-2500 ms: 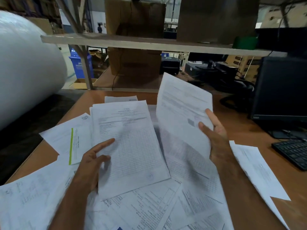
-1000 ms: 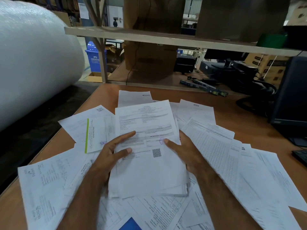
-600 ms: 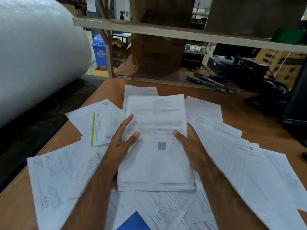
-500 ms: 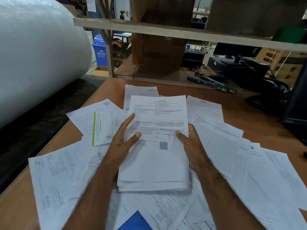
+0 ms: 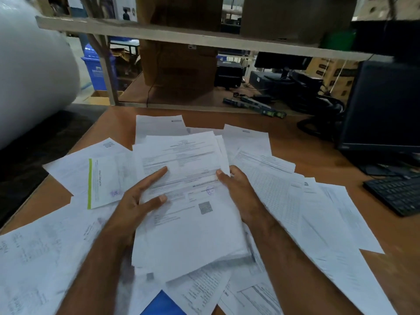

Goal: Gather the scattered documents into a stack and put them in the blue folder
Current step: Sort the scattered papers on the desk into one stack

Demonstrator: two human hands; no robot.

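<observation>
Both hands clamped stack (image 5: pixel 191 223) by side edges: left hand (image 5: pixel 136 205), right hand (image 5: pixel 241 196). Stack sat mid-table (image 5: pixel 295 137) atop loose documents (image 5: pixel 295 201). Paper light, floppy, slippery; I judged edge grip best. Blue folder (image 5: pixel 162 303) peeked out at near edge.

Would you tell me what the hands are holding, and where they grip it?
Both hold the stack of documents: the left hand grips its left edge, the right hand its right edge.
</observation>
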